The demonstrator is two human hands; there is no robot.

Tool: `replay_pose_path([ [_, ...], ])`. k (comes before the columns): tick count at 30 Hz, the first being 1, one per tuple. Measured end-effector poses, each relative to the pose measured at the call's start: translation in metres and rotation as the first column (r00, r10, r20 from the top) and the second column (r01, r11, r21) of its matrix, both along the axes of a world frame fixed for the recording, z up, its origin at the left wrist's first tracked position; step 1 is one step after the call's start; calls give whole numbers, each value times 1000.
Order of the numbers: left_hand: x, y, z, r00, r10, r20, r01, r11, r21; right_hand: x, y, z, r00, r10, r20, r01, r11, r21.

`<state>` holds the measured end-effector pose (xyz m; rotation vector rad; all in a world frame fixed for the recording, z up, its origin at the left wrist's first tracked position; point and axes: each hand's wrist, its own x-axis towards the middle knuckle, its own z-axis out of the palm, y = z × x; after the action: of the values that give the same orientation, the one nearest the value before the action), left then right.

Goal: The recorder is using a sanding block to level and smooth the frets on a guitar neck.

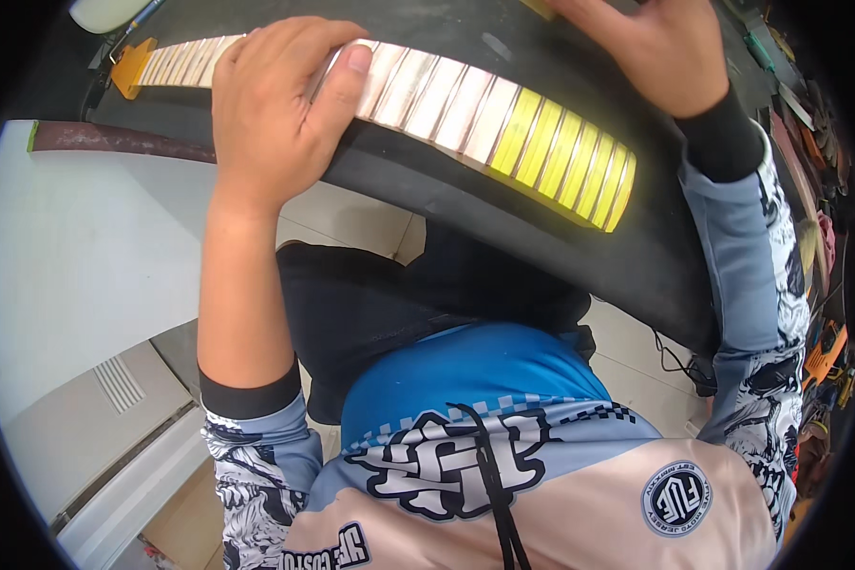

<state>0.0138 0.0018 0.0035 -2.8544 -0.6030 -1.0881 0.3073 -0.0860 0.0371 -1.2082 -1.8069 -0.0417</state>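
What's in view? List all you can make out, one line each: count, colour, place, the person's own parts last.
fretted neck: one, banded pale and yellow, on the work surface
end piece: one, orange-yellow, neck's left end
work surface: one, black, under the neck
long strip: one, dark red, green-tipped, left
panel: one, white, left
yellowish piece: one, cut off, top edge
tools: several, mixed colours, right rim
cable: one, black, lower right
floor: one, pale, below
jersey: one, blue, grey and beige, bottom
left hand: one, bare, across the neck
right hand: one, bare, upper right
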Motion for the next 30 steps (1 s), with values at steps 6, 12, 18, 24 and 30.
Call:
replay_pose_path([
  [6, 0, -3, 4, 1000, -18, -10, 17, 998, -55, 2, -5, -10, 976, 52, 210, -35, 996, -83],
  [12, -1, -2, 5, 999, -34, -20, 33, 999, -28, -8, -22, 2, 925, 83, 371, -24, 987, -160],
  [18, -4, -4, 4, 999, -44, -16, 43, 997, -69, -10, -11, 4, 846, 514, 139, -510, 858, -69],
  [24, 8, -25, 7, 992, -23, 120, 23, 1000, 1, -14, -7, -15, 930, 223, 292, -253, 965, 68],
  [30, 1, 4, -8, 976, -67, 209, 66, 998, 12, -31, -18, 8, 876, 276, 395, -313, 949, 30],
])
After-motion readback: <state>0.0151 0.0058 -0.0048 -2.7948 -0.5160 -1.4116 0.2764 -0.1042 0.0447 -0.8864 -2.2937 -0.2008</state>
